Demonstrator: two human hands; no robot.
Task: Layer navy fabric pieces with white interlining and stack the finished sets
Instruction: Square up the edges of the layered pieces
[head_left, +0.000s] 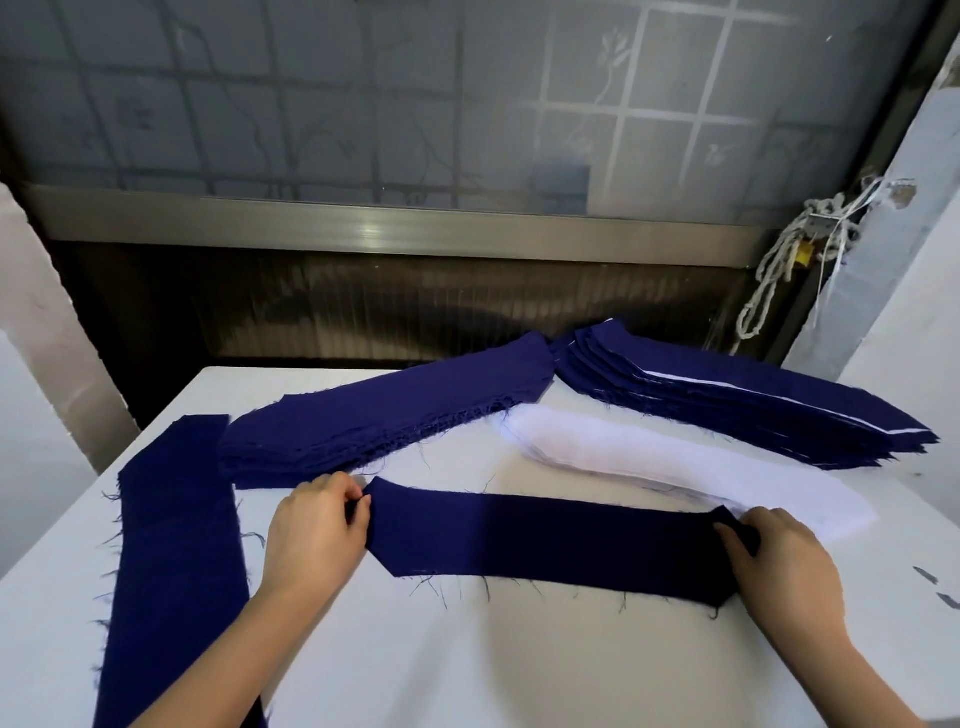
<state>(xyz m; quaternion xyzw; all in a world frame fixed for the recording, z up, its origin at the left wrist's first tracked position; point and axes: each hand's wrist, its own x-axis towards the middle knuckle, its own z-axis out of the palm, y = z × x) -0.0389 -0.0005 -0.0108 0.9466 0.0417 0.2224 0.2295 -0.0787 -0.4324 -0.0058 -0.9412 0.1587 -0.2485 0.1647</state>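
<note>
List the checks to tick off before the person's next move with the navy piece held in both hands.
1. Left hand pinches the left tip of the navy piece: ok.
2. Right hand grips its right end: ok.
3. Piece spread flat on the table, no folds between the hands: ok.
4. Piece aligned on the white interlining pile: not ok; it lies mostly in front of the pile.
5. Finished stack at back right, white edges showing, top free: ok.
6. Interlining already under the held piece: cannot tell.
</note>
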